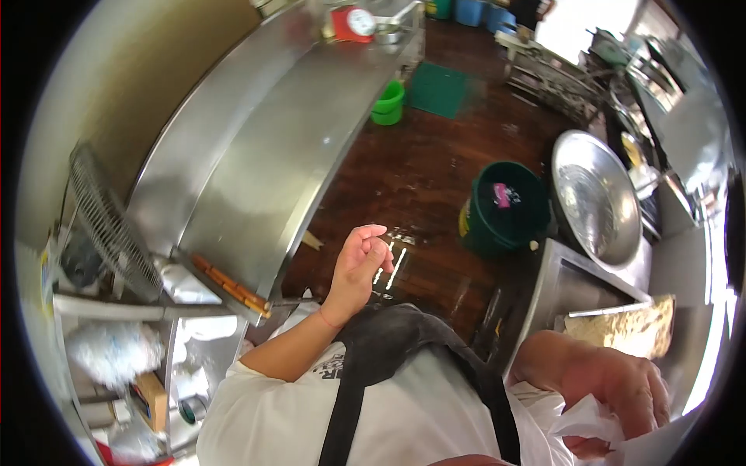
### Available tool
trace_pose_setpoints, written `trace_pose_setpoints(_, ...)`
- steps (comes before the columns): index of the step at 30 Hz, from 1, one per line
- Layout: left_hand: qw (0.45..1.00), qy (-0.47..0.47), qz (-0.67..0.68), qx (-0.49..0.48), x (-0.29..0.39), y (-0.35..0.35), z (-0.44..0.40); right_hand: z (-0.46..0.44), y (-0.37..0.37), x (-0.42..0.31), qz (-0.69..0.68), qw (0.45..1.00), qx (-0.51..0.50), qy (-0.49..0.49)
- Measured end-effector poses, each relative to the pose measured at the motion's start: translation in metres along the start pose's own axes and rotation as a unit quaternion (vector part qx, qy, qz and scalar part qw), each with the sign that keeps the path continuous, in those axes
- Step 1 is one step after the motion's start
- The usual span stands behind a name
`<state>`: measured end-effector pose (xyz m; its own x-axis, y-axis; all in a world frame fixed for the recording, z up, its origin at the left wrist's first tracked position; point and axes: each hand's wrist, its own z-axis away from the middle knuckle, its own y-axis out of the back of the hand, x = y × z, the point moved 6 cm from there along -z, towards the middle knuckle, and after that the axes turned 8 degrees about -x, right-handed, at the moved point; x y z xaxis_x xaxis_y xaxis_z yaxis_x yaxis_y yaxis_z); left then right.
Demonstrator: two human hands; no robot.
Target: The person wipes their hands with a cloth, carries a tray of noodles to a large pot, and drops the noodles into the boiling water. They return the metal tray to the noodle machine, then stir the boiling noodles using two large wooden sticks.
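Observation:
My left hand [361, 260] hovers in front of the black apron [400, 342], its fingers loosely curled and apart, with nothing in them. A thin red band circles that wrist. At the lower right my right hand [629, 388] is bent round a crumpled white sheet [594, 419]. Whether the sheet is paper or cloth I cannot tell. Part of it is hidden behind the fingers. Beyond this hand lies a pale yellowish slab [633, 326] in a metal sink-like basin [536, 299].
A long steel counter [256, 147] runs along the left, with a red scale [353, 25] at its far end. A fan [113, 221] stands near a shelf. On the right are a dark green bin [486, 233] and a large metal bowl [594, 198]. The brown floor [420, 167] looks wet.

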<state>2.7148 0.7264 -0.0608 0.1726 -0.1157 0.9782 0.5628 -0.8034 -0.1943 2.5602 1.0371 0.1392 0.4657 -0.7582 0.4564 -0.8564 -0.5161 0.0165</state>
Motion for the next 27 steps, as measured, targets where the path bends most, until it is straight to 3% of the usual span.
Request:
trace_pose_setpoints(5, 0.995, 0.006, -0.006, -0.101, -0.024, -0.049, -0.061, 0.004, -0.018, 0.008, 0.111, 0.986, -0.095, -0.079)
trace_pose_setpoints(9, 0.976, 0.041, 0.015, -0.213, -0.046, -0.087, -0.113, 0.017, -0.01, 0.044, 0.237, 0.942, -0.147, -0.188)
trace_pose_setpoints(13, 0.951, 0.049, 0.018, -0.305, -0.063, -0.105, -0.165, 0.034, 0.017, 0.073, 0.331, 0.897, -0.155, -0.247)
trace_pose_setpoints(20, 0.923, 0.086, 0.052, -0.371, -0.068, -0.111, -0.269, 0.06, 0.087, 0.129, 0.421, 0.832, -0.15, -0.328)
trace_pose_setpoints(27, 0.871, 0.122, 0.063, -0.472, -0.092, -0.137, -0.318, 0.084, 0.145, 0.157, 0.525, 0.72, -0.115, -0.44)
